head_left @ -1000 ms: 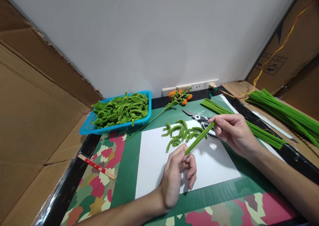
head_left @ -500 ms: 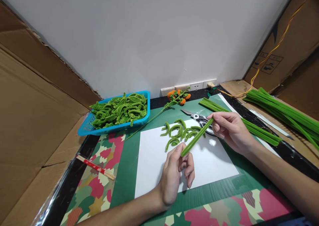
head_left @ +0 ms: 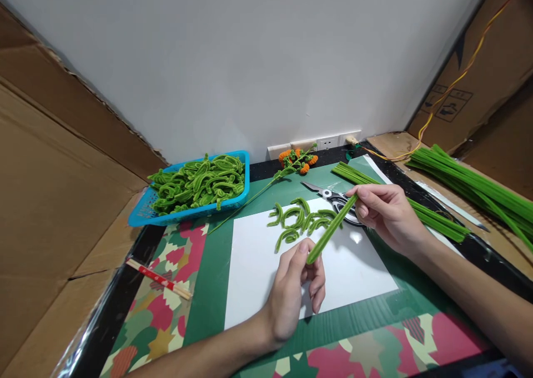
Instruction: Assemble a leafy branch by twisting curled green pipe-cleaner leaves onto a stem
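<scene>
A folded green pipe cleaner (head_left: 333, 231) slants between my two hands above a white sheet (head_left: 258, 278). My right hand (head_left: 381, 214) pinches its upper end between thumb and fingertips. At the lower end, my left hand (head_left: 297, 281) has thumb and index finger pressed together beside the strip, the other fingers curled. Several short curled green pieces (head_left: 293, 217) lie on the sheet just behind. Black-handled scissors (head_left: 327, 193) rest behind the strip, their handles partly hidden by my right hand.
A blue basket (head_left: 249, 178) heaped with green pieces stands back left. An orange-flowered stem (head_left: 305, 168) lies behind. Green pipe cleaners (head_left: 437, 222) lie at right, with a larger bundle (head_left: 470, 181) beyond. Wrapped chopsticks (head_left: 158, 279) sit left. Cardboard walls (head_left: 50, 178) flank the table.
The strip's lower end has shifted slightly right relative to my left fingertips. My right hand still pinches the upper end, and the view has moved very slightly.
</scene>
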`<state>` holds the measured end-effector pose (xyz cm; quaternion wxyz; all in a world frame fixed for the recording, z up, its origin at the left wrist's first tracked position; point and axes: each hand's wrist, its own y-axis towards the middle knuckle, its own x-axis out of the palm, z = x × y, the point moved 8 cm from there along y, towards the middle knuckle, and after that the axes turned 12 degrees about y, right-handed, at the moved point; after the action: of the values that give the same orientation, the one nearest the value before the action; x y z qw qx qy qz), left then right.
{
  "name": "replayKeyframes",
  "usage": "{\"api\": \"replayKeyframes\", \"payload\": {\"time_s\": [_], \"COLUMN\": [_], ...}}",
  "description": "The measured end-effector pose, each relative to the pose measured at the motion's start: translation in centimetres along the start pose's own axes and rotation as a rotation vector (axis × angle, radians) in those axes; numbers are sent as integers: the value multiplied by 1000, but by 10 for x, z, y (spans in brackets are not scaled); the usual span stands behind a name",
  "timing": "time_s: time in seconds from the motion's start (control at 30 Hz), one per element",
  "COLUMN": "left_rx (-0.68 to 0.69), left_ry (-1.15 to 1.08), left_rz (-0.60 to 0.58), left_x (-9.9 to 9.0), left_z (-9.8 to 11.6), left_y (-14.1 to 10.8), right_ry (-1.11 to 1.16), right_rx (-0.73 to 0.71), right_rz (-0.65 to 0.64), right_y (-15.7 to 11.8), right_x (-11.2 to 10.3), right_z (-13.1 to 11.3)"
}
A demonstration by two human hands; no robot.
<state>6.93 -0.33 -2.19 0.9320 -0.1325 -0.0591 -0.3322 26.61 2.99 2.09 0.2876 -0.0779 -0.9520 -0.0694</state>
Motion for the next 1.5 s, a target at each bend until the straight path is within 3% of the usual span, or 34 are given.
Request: {"api": "replayKeyframes", "payload": {"time_s": [0.17,0.83,1.17,1.5], "left_rx": [-55,-16,-32,-54], "left_ry": [10,43,66,191], "left_rz": [-56,-13,-4,-4], "left_x": [4,3,1,-3], "left_z": [-5,2,-1,-6], "left_y": [-1,0,0,4], "right_ry": [-5,6,13,-146], "right_rx": [-6,9,75,7], "right_rz": [-8,1,-52,-192], "right_y": [0,-1,-1,2], "right_x": [-1,-1,2,8], "right_z": [-1,1,6,9]}}
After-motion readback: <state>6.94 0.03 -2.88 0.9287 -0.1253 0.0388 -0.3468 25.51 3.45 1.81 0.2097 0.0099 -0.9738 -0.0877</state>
